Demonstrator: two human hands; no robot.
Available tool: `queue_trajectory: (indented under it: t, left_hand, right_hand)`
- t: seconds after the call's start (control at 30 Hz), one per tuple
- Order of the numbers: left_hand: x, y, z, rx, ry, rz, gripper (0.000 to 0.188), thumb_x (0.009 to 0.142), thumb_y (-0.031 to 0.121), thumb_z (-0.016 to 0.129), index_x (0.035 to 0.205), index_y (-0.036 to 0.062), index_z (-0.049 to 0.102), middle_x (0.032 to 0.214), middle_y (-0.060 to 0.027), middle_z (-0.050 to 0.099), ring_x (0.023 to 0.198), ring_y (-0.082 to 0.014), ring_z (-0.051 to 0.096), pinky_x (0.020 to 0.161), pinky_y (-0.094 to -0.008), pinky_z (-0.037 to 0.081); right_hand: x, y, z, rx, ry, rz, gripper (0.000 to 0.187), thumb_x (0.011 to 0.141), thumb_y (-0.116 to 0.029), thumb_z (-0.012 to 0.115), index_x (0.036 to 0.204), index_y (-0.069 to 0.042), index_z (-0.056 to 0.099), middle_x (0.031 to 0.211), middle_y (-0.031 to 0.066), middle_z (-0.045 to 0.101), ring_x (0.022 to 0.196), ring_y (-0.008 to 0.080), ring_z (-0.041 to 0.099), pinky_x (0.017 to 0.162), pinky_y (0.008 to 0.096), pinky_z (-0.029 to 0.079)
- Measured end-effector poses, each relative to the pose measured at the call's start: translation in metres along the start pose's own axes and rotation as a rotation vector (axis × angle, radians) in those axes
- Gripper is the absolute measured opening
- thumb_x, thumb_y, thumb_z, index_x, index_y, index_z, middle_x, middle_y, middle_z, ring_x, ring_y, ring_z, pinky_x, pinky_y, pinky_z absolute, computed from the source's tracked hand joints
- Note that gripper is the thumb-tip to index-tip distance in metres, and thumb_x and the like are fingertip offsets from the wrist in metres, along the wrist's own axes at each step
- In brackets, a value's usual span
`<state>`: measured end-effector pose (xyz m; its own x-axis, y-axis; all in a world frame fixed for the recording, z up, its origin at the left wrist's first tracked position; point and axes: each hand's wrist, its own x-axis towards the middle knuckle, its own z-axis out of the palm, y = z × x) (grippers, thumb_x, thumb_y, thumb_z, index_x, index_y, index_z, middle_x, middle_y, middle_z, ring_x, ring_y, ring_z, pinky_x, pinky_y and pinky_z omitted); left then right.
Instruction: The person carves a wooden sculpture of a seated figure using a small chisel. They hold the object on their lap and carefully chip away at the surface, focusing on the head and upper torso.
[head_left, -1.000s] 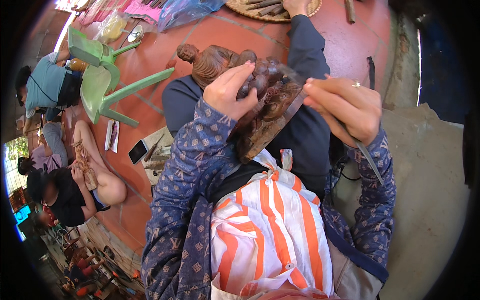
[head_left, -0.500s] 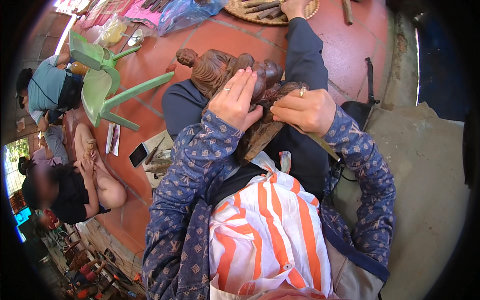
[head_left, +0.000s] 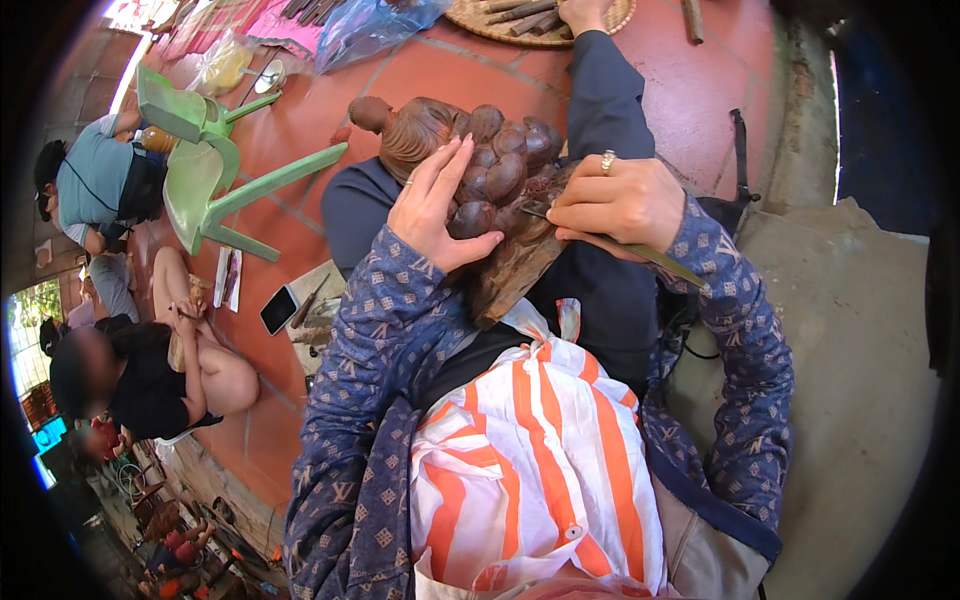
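Note:
A dark brown wood carving (head_left: 505,175) lies tilted across my lap, with a round head at the left, rippled robe folds and a cluster of rounded lumps. Its rough, paler base points down toward my apron. My left hand (head_left: 432,208) holds the carving at its near left side, fingers along the folds and thumb stretched toward the base. My right hand (head_left: 622,205) is closed round a slim carving chisel (head_left: 668,268). The chisel's dark tip meets the wood beside the rounded lumps; its other end sticks out past my wrist.
A green plastic chair (head_left: 195,185) lies tipped over at the left. A phone (head_left: 278,310) and tools rest on a mat. At the top, a woven tray (head_left: 462,18) holds more tools, near a blue plastic bag (head_left: 375,32). Two people (head_left: 150,385) sit at the left.
The carving has rolled, so its head now turns away and more rounded lumps show. My left hand has shifted left with its fingers more apart; the chisel shows more clearly in my right hand.

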<state>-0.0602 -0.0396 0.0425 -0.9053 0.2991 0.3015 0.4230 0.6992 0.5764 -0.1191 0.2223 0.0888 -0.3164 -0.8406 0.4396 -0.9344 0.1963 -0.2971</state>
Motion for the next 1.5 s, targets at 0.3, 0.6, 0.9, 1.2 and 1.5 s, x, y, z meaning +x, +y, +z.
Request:
queue_trajectory:
  t: [0.3, 0.6, 0.9, 1.2, 1.5]
  left_hand:
    - [-0.004, 0.000, 0.009, -0.098, 0.013, -0.070, 0.090, 0.066, 0.017, 0.080, 0.145, 0.0064, 0.038, 0.134, -0.0169, 0.054, 0.117, -0.0339, 0.058, 0.095, -0.0392, 0.050]
    - [-0.004, 0.005, 0.009, -0.113, 0.021, -0.083, 0.089, 0.066, 0.016, 0.081, 0.144, 0.0080, 0.039, 0.133, -0.0180, 0.054, 0.118, -0.0338, 0.058, 0.096, -0.0389, 0.050]
    - [-0.010, 0.003, 0.008, -0.073, 0.047, -0.078, 0.088, 0.065, 0.015, 0.081, 0.143, 0.0061, 0.041, 0.134, -0.0178, 0.054, 0.120, -0.0339, 0.057, 0.098, -0.0390, 0.049]
    - [-0.004, 0.003, 0.009, -0.095, 0.036, -0.081, 0.087, 0.066, 0.014, 0.081, 0.143, 0.0050, 0.041, 0.136, -0.0166, 0.053, 0.121, -0.0335, 0.057, 0.098, -0.0385, 0.049]
    - [-0.003, 0.006, 0.008, -0.141, 0.022, -0.157, 0.085, 0.064, 0.013, 0.080, 0.140, 0.0028, 0.044, 0.136, -0.0178, 0.055, 0.125, -0.0301, 0.056, 0.104, -0.0361, 0.045]
  right_hand:
    - [-0.006, 0.023, -0.010, -0.005, 0.331, -0.120, 0.027, 0.079, -0.006, 0.071, 0.105, -0.004, 0.068, 0.099, 0.0070, 0.068, 0.082, 0.0216, 0.071, 0.064, 0.0307, 0.058]
    - [0.003, 0.012, 0.006, 0.003, -0.017, -0.023, 0.015, 0.080, -0.025, 0.074, 0.088, -0.014, 0.070, 0.085, -0.0028, 0.067, 0.078, 0.0187, 0.064, 0.062, 0.0306, 0.053]
    - [0.014, 0.019, -0.035, 0.061, 0.204, -0.100, 0.015, 0.079, -0.019, 0.075, 0.091, -0.010, 0.072, 0.088, 0.0017, 0.070, 0.078, 0.0207, 0.066, 0.065, 0.0324, 0.055]
    - [0.010, 0.027, -0.001, 0.091, 0.006, -0.129, 0.021, 0.076, -0.017, 0.079, 0.093, -0.007, 0.072, 0.090, 0.0053, 0.071, 0.078, 0.0229, 0.066, 0.068, 0.0332, 0.056]
    - [0.010, 0.021, -0.006, 0.112, -0.044, -0.115, 0.019, 0.076, -0.016, 0.079, 0.091, -0.005, 0.072, 0.089, 0.0037, 0.071, 0.079, 0.0216, 0.065, 0.066, 0.0332, 0.054]
